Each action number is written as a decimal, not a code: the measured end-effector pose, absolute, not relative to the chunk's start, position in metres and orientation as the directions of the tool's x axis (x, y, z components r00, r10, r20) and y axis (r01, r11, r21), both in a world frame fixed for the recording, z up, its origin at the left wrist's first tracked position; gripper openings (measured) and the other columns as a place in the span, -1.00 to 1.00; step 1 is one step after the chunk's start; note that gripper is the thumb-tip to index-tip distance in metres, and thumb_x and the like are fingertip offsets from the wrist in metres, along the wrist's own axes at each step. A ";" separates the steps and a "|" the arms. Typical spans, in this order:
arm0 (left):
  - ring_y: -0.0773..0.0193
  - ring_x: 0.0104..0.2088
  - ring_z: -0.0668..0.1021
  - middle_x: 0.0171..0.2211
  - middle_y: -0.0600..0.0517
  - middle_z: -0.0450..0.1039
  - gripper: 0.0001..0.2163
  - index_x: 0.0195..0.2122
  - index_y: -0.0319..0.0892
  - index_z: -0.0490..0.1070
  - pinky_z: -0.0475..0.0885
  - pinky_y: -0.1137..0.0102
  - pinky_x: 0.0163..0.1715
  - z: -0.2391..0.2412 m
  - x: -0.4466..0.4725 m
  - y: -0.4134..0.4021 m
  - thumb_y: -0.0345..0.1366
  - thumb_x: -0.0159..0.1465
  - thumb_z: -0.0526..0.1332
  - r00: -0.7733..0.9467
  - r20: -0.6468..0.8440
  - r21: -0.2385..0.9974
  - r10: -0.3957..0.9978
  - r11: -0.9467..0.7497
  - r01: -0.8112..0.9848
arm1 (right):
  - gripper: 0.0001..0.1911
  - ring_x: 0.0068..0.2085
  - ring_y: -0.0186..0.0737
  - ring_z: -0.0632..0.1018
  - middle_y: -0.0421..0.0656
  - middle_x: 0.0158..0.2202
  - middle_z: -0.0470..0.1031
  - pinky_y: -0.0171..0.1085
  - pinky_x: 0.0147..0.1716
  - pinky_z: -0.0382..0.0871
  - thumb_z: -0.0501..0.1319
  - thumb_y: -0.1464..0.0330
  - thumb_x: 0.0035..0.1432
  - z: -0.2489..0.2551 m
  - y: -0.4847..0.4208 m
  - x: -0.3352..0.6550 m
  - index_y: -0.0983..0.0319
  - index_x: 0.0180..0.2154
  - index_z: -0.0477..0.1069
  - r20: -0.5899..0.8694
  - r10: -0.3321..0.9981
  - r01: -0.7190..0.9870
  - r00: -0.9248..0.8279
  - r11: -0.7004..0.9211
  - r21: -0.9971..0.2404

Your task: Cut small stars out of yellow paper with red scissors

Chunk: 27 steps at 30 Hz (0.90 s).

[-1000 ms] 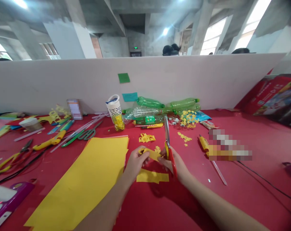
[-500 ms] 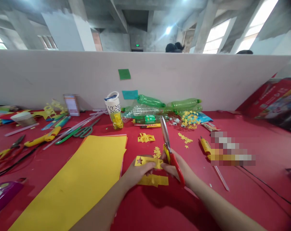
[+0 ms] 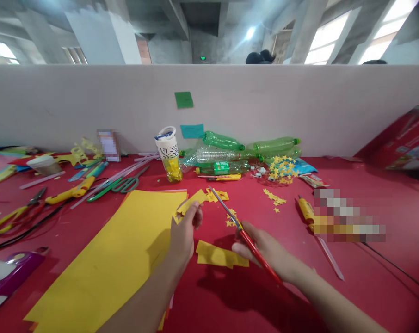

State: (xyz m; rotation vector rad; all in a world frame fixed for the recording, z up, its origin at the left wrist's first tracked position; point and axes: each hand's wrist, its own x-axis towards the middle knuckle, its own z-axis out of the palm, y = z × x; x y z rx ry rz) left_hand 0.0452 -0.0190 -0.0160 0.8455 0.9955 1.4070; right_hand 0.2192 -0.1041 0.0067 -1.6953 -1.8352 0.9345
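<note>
My left hand (image 3: 183, 233) pinches a small yellow paper piece (image 3: 192, 202) and holds it up above the red table (image 3: 230, 296). My right hand (image 3: 265, 249) grips red-handled scissors (image 3: 242, 233), blades pointing up and left toward that piece, tips a short way from it. A yellow paper offcut (image 3: 219, 255) lies on the table between my hands. Small yellow paper stars (image 3: 230, 219) lie just beyond the scissors.
A big yellow sheet (image 3: 115, 259) lies left. Behind stand a white cup (image 3: 169, 155), green plastic bottles (image 3: 251, 150), a pile of stars (image 3: 282, 169), green scissors (image 3: 119, 187), pliers (image 3: 18, 215), a yellow glue gun (image 3: 306, 210), a white partition (image 3: 91, 106).
My left hand lifted the small yellow piece up and left, away from the scissors. The scissors tilted from upright to slanting left. The offcut stayed on the table.
</note>
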 end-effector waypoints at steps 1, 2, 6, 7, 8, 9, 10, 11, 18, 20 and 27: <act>0.48 -0.64 0.30 -0.66 0.14 0.31 -0.80 -0.50 -0.25 0.41 0.14 0.56 -0.67 -0.015 0.045 -0.019 -0.20 0.04 0.28 -0.106 -0.069 0.922 0.992 0.023 -0.386 | -0.66 -0.51 -0.34 0.30 -0.27 -0.51 0.32 -0.38 -0.52 0.14 0.16 0.06 0.07 0.007 -0.105 0.219 0.20 -0.39 0.22 -0.125 0.985 0.700 -0.120 -0.005 -0.714; 0.48 -0.64 0.31 -0.66 0.14 0.32 -0.79 -0.50 -0.26 0.41 0.15 0.56 -0.67 -0.015 0.045 -0.019 -0.19 0.04 0.28 -0.127 -0.073 0.925 0.989 0.019 -0.378 | -0.66 -0.52 -0.35 0.28 -0.27 -0.53 0.30 -0.38 -0.54 0.12 0.15 0.06 0.08 0.007 -0.105 0.218 0.20 -0.41 0.21 -0.142 0.983 0.720 -0.119 -0.013 -0.694; 0.47 -0.66 0.31 -0.66 0.13 0.32 -0.77 -0.55 -0.25 0.37 0.18 0.55 -0.67 -0.017 0.047 -0.023 -0.17 0.07 0.25 -0.174 -0.012 0.955 0.985 -0.040 -0.293 | -0.64 -0.53 -0.39 0.19 -0.31 -0.55 0.22 -0.39 -0.55 0.08 0.12 0.07 0.11 0.009 -0.107 0.217 0.22 -0.46 0.18 -0.189 0.968 0.699 -0.165 -0.021 -0.715; 0.46 -0.65 0.31 -0.66 0.14 0.32 -0.77 -0.55 -0.24 0.36 0.19 0.54 -0.67 -0.017 0.048 -0.025 -0.17 0.08 0.24 -0.162 0.010 0.961 0.987 -0.054 -0.271 | -0.64 -0.53 -0.40 0.18 -0.31 -0.55 0.20 -0.39 -0.55 0.07 0.12 0.07 0.12 0.010 -0.107 0.216 0.22 -0.47 0.18 -0.196 0.964 0.684 -0.182 -0.020 -0.729; 0.45 -0.65 0.32 -0.67 0.14 0.31 -0.77 -0.55 -0.23 0.35 0.20 0.53 -0.66 -0.017 0.048 -0.026 -0.17 0.10 0.23 -0.141 0.030 0.966 0.990 -0.065 -0.252 | -0.63 -0.52 -0.40 0.17 -0.32 -0.55 0.18 -0.40 -0.55 0.06 0.11 0.06 0.12 0.010 -0.107 0.216 0.22 -0.48 0.17 -0.202 0.960 0.672 -0.192 -0.021 -0.740; 0.45 -0.64 0.32 -0.67 0.14 0.30 -0.78 -0.54 -0.22 0.34 0.21 0.53 -0.65 -0.017 0.049 -0.028 -0.17 0.11 0.21 -0.112 0.049 0.969 0.992 -0.075 -0.236 | -0.62 -0.52 -0.41 0.16 -0.32 -0.55 0.16 -0.40 -0.56 0.05 0.11 0.06 0.12 0.010 -0.107 0.216 0.22 -0.48 0.16 -0.208 0.958 0.665 -0.198 -0.024 -0.747; 0.44 -0.63 0.32 -0.66 0.14 0.29 -0.78 -0.54 -0.22 0.34 0.22 0.53 -0.64 -0.016 0.049 -0.029 -0.18 0.13 0.20 -0.082 0.067 0.971 0.994 -0.084 -0.222 | -0.62 -0.52 -0.41 0.17 -0.32 -0.56 0.14 -0.41 -0.57 0.03 0.11 0.05 0.12 0.010 -0.108 0.215 0.22 -0.48 0.16 -0.213 0.956 0.657 -0.202 -0.029 -0.753; 0.44 -0.62 0.32 -0.66 0.14 0.29 -0.79 -0.54 -0.21 0.33 0.23 0.53 -0.64 -0.014 0.049 -0.031 -0.19 0.14 0.19 -0.051 0.083 0.974 0.995 -0.092 -0.209 | -0.62 -0.53 -0.41 0.17 -0.33 -0.56 0.14 -0.41 -0.58 0.01 0.10 0.05 0.12 0.010 -0.108 0.215 0.22 -0.47 0.16 -0.215 0.955 0.646 -0.203 -0.034 -0.762; 0.42 -0.59 0.33 -0.65 0.11 0.28 -0.77 -0.60 -0.21 0.30 0.24 0.51 -0.60 -0.010 0.048 -0.033 -0.24 0.16 0.16 0.046 0.140 0.974 0.989 -0.129 -0.189 | -0.59 -0.56 -0.44 0.20 -0.33 -0.57 0.12 -0.43 -0.61 -0.01 0.04 0.02 0.15 0.013 -0.110 0.212 0.22 -0.47 0.12 -0.233 0.939 0.570 -0.254 -0.050 -0.820; 0.42 -0.60 0.31 -0.65 0.11 0.27 -0.78 -0.59 -0.21 0.30 0.23 0.51 -0.60 -0.011 0.048 -0.032 -0.24 0.15 0.17 0.017 0.131 0.968 0.991 -0.125 -0.216 | -0.58 -0.57 -0.45 0.20 -0.33 -0.57 0.12 -0.43 -0.61 0.01 0.02 0.00 0.16 0.015 -0.110 0.211 0.22 -0.48 0.11 -0.243 0.933 0.558 -0.267 -0.056 -0.828; 0.43 -0.60 0.27 -0.67 0.13 0.21 -0.71 -0.65 -0.20 0.24 0.21 0.50 -0.57 -0.006 0.045 -0.035 -0.23 0.19 0.14 0.059 0.166 0.980 0.984 -0.158 -0.119 | -0.58 -0.60 -0.46 0.21 -0.34 -0.61 0.14 -0.44 -0.64 0.03 0.04 0.00 0.15 0.014 -0.112 0.208 0.21 -0.48 0.11 -0.280 0.928 0.494 -0.247 -0.128 -0.860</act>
